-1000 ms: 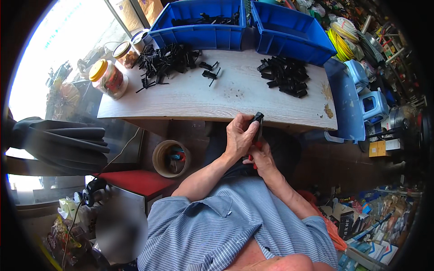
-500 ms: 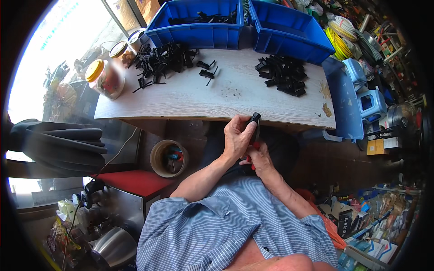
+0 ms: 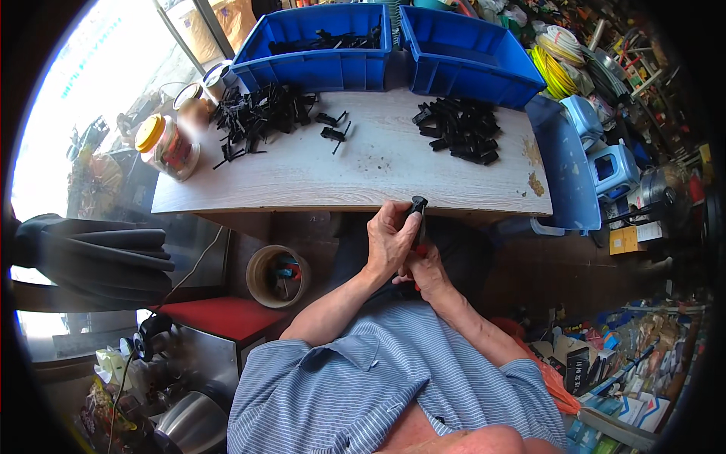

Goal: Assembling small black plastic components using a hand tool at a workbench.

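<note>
At the table's near edge my left hand [image 3: 388,240] pinches a small black plastic part [image 3: 418,203] between thumb and fingers. Just below it, my right hand [image 3: 429,272] is closed round a red-handled hand tool [image 3: 421,249] that looks like pliers. Its jaws point up toward the black part; fingers partly hide where they meet. On the table [image 3: 363,181], two similar black parts with thin stems [image 3: 333,134] lie apart from a tangled pile of such parts [image 3: 265,113] on the left. A second pile of stubbier black parts [image 3: 457,130] lies on the right.
Two blue bins [image 3: 310,73] [image 3: 476,81] stand along the table's far side; the left one holds black parts. A yellow-lidded jar [image 3: 168,151] is at the left edge. Below stand a bucket [image 3: 255,293] and a red-topped cabinet [image 3: 219,314]. Blue stools [image 3: 614,170] are at right.
The whole view has shifted slightly, with the table sitting a little lower and further left. The black part is tilted differently in my left hand; both hands keep their hold.
</note>
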{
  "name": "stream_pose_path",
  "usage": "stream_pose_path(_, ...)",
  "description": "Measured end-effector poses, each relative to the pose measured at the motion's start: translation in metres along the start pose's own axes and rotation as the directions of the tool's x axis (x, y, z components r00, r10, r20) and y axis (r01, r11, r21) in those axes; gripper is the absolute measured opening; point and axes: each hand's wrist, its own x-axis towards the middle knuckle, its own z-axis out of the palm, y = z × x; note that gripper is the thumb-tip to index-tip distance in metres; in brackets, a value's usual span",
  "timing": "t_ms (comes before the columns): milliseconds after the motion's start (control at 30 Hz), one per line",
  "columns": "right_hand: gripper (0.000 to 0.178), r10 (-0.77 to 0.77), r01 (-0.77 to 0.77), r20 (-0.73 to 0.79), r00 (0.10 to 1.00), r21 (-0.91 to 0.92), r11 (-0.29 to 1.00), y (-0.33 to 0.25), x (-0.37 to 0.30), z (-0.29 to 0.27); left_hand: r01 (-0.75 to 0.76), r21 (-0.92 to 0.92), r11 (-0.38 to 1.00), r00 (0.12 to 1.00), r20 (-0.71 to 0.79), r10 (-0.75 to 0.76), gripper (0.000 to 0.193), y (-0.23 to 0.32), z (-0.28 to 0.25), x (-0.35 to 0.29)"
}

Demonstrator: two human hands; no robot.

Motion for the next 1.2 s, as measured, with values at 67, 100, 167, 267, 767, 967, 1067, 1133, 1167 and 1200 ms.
stream_pose_path(67, 0.027, 0.037, -0.036, -0.015, 0.999, 0.036, 0.999, -0.001, 0.001, 0.0, -0.028, 0.048, 0.998, 1.0, 0.013, 0.028, 0.016, -0.001, 0.001, 0.003)
stream_pose_path(100, 0.027, 0.03, -0.029, -0.018, 0.999, 0.037, 0.999, -0.004, 0.001, 0.001, -0.055, 0.097, 0.994, 0.998, 0.02, 0.053, 0.015, 0.002, 0.001, 0.006)
stream_pose_path(167, 0.027, 0.017, -0.011, -0.062, 0.998, 0.094, 0.995, -0.01, -0.001, 0.002, -0.042, 0.115, 0.992, 0.998, 0.056, 0.036, 0.014, 0.008, 0.003, 0.012)
stream_pose_path(267, 0.032, -0.015, 0.034, -0.125, 0.992, 0.148, 0.988, -0.015, -0.001, -0.003, -0.114, 0.263, 0.958, 0.99, 0.108, 0.088, 0.013, 0.028, 0.01, 0.029)
stream_pose_path(767, 0.016, 0.047, 0.007, -0.196, 0.979, 0.269, 0.963, -0.007, -0.006, -0.018, -0.38, 0.896, 0.232, 0.732, 0.137, 0.668, 0.039, 0.056, -0.048, 0.135)
stream_pose_path(967, 0.015, 0.05, 0.006, -0.197, 0.979, 0.276, 0.961, -0.008, -0.004, -0.016, -0.33, 0.94, 0.081, 0.792, 0.23, 0.566, 0.035, 0.043, -0.078, 0.123)
stream_pose_path(1067, 0.013, 0.041, 0.013, -0.195, 0.98, 0.267, 0.964, -0.005, -0.004, -0.018, -0.402, 0.905, 0.142, 0.813, 0.281, 0.509, 0.032, 0.04, -0.082, 0.12)
stream_pose_path(1133, 0.013, 0.037, 0.013, -0.182, 0.983, 0.268, 0.963, -0.003, -0.004, -0.019, -0.465, 0.873, 0.145, 0.764, 0.313, 0.564, 0.029, 0.039, -0.086, 0.118)
stream_pose_path(1167, 0.012, 0.031, 0.015, -0.167, 0.985, 0.267, 0.964, -0.001, -0.004, -0.019, -0.465, 0.874, 0.144, 0.764, 0.314, 0.563, 0.029, 0.039, -0.088, 0.118)
stream_pose_path(1200, 0.012, 0.024, 0.017, -0.153, 0.988, 0.265, 0.964, 0.0, -0.004, -0.019, -0.442, 0.885, 0.145, 0.777, 0.297, 0.556, 0.026, 0.04, -0.091, 0.118)
